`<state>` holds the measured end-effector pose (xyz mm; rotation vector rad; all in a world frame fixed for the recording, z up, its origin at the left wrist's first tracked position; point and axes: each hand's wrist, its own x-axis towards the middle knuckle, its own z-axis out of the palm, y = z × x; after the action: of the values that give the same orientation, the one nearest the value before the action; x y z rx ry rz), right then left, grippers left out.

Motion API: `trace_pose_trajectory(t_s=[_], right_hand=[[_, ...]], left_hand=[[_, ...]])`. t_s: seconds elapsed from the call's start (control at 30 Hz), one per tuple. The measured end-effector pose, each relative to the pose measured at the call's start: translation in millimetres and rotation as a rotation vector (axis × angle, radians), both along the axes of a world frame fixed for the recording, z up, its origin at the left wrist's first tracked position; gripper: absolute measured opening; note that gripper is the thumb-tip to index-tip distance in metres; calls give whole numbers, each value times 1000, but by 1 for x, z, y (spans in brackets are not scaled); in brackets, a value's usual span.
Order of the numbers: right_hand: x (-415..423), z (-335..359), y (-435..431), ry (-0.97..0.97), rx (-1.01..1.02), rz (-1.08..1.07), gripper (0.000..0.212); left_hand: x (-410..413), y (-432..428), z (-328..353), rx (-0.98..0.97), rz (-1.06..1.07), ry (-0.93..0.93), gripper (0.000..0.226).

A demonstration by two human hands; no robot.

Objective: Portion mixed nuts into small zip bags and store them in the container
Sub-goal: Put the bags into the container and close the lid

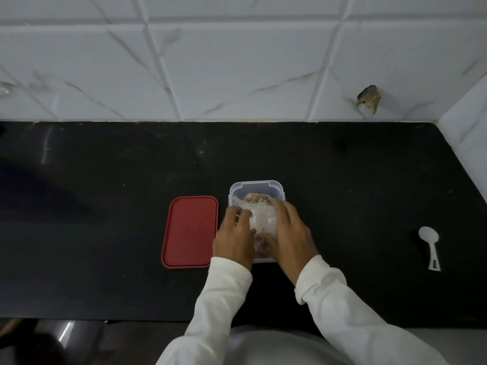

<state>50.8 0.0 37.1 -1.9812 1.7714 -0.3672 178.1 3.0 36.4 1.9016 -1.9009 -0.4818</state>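
Note:
A clear plastic container [257, 186] stands on the black counter, near the middle. Inside it lie small zip bags of mixed nuts [262, 219]; one at the far end shows nuts through the plastic. My left hand [234, 237] lies over the container's left side with its fingers curled onto the top bag. From the right, my right hand [291, 233] covers the other side, its fingers on the same bag. How tightly either hand holds the bag is hidden by the hands themselves.
A red lid [190, 231] lies flat just left of the container. A white plastic spoon [430, 246] lies far right on the counter [105, 206]. A white tiled wall [237, 61] runs along the back and right.

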Motion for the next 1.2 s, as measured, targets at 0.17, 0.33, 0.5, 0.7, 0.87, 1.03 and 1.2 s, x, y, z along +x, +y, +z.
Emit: trace_pose_trajectory(t_s=[0.17, 0.33, 0.5, 0.7, 0.87, 1.03, 1.2], right_hand=[[-6, -22, 9, -5, -166, 246, 44], [-3, -16, 9, 129, 36, 389, 49], [1, 1, -3, 309, 232, 424, 39], [10, 21, -24, 411, 427, 451, 28], [7, 23, -23, 359, 440, 442, 23], [1, 17, -4, 225, 311, 410, 27], [29, 36, 9, 7, 67, 299, 36]], left_hand=[[1, 12, -9, 202, -299, -127, 45], [-5, 11, -6, 317, -381, -427, 55], [-8, -2, -13, 422, -459, -545, 57], [-11, -23, 5, 615, -485, -504, 44], [-11, -22, 6, 663, -448, -470, 45], [-1, 6, 13, 440, -374, -440, 48], [46, 28, 14, -93, -119, -2, 44]])
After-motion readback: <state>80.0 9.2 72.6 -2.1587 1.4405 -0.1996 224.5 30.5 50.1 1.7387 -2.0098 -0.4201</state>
